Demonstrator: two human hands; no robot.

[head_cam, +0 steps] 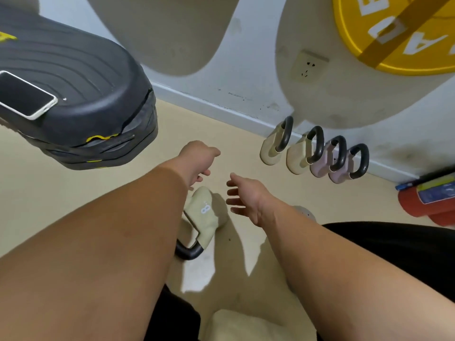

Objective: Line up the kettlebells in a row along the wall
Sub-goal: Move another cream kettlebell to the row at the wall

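Observation:
Several kettlebells with dark handles stand in a row against the white wall (246, 77): two beige ones (270, 150) (296, 156) and two pale pink ones (320, 161) (341, 169). A beige kettlebell marked 8 (203, 215) lies on the floor below my hands, partly hidden by my left forearm. My left hand (197, 159) hovers above it with fingers loosely curled and holds nothing. My right hand (246, 195) is just to the right, fingers spread, empty.
A stack of dark aerobic step platforms (81, 114) sits at the left with a phone (24, 97) on top. A yellow weight plate (394, 33) leans on the wall. A red fire extinguisher (428, 198) lies at the right. A wall socket (309, 66) is above the row.

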